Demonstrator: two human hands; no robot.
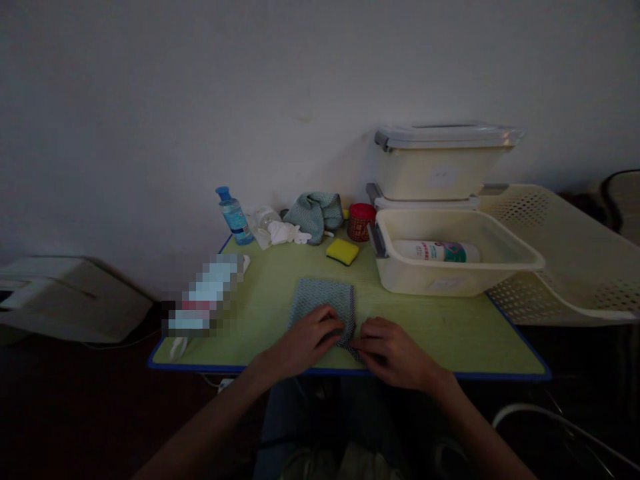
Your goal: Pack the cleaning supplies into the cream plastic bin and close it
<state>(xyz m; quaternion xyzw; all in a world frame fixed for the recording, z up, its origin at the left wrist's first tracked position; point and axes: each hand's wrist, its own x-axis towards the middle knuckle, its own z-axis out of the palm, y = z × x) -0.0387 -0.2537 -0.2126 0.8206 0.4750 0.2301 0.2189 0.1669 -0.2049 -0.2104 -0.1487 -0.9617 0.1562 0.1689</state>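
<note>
A grey-blue patterned cloth (324, 299) lies folded on the green table (440, 330) near its front edge. My left hand (309, 339) rests on the cloth's near left part with fingers curled down onto it. My right hand (390, 350) pinches the cloth's near right corner, fingers closed on the fabric. Both forearms come in from the bottom of the view.
Behind the cloth sit a yellow sponge (343, 251), a red cup (361, 221), a crumpled green cloth (316, 213), white gloves (287, 233) and a blue bottle (233, 216). An open bin (500, 263) holding a bottle, stacked lidded boxes (440, 160) and a perforated basket (565, 253) stand right.
</note>
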